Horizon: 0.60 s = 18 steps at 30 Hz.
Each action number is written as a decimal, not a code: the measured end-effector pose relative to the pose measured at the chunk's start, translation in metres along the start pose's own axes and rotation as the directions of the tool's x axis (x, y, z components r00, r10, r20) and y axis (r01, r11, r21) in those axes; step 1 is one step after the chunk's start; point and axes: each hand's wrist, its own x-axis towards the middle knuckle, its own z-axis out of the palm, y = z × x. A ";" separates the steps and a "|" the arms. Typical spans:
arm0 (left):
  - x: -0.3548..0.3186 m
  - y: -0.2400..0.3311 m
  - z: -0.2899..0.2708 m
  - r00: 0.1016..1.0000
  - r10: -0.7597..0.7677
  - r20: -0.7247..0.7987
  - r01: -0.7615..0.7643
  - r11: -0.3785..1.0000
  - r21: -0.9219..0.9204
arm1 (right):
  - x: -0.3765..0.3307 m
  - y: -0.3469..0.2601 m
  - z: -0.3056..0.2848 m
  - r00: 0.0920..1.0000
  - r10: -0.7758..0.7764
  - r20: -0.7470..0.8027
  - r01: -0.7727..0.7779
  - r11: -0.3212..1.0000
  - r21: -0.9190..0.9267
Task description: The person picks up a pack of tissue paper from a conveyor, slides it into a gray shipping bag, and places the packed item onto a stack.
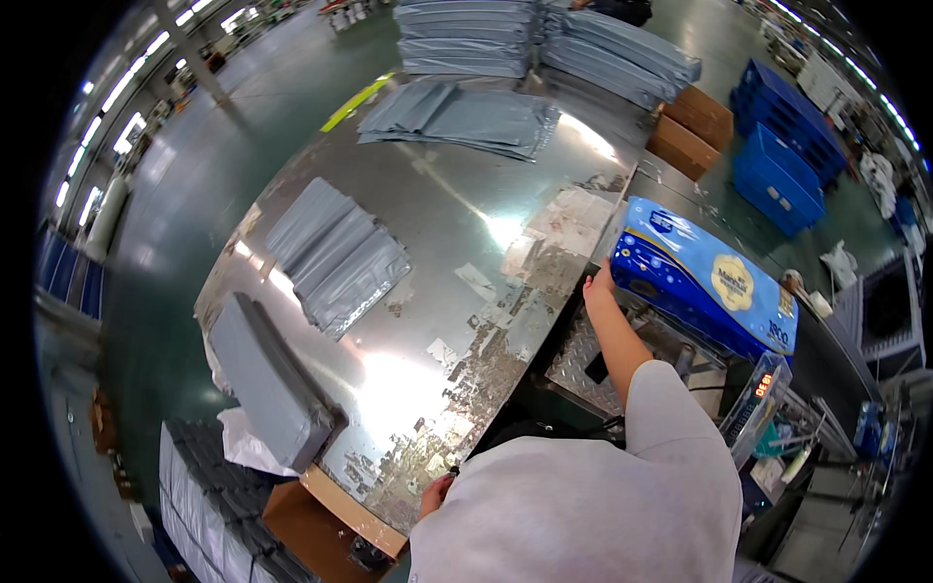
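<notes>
A long blue plastic-wrapped pack of tissues (pixel 702 277) lies slanting on the conveyor at the right. My right hand (pixel 600 283) reaches out to its near-left end, with the fingers closed against the lower corner. By the table's front edge is my left hand (pixel 434 497), partly hidden by my body. Its fingers look curled, and a small dark thing shows at their tips. On the metal table (pixel 437 209) lies a pile of flat grey plastic bags (pixel 337 255). A filled grey parcel (pixel 269 379) rests along the table's left edge.
More grey bags (pixel 457 119) lie at the table's far side, with stacks of grey parcels (pixel 466 39) behind them. Cardboard boxes (pixel 690 131) and blue crates (pixel 777 180) stand far right. A digital display (pixel 761 389) stands near my right arm. An open carton (pixel 321 530) sits below left.
</notes>
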 end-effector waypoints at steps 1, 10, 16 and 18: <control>0.012 0.007 -0.007 0.999 -0.031 0.021 0.031 0.999 0.011 | 0.001 -0.007 -0.003 0.999 -0.035 0.000 0.034 0.990 -0.139; 0.064 0.045 -0.059 0.987 -0.158 -0.026 0.155 0.985 -0.073 | 0.033 -0.009 0.000 0.473 -0.579 0.664 0.715 -0.188 -0.674; 0.057 0.008 -0.093 0.969 -0.208 -0.131 0.182 0.965 -0.190 | -0.025 0.052 -0.001 0.554 -0.446 0.703 0.815 0.118 -0.567; 0.062 -0.006 -0.091 0.982 -0.162 -0.100 0.126 0.947 -0.297 | -0.018 0.102 0.004 0.604 -0.365 0.709 0.766 0.511 -0.389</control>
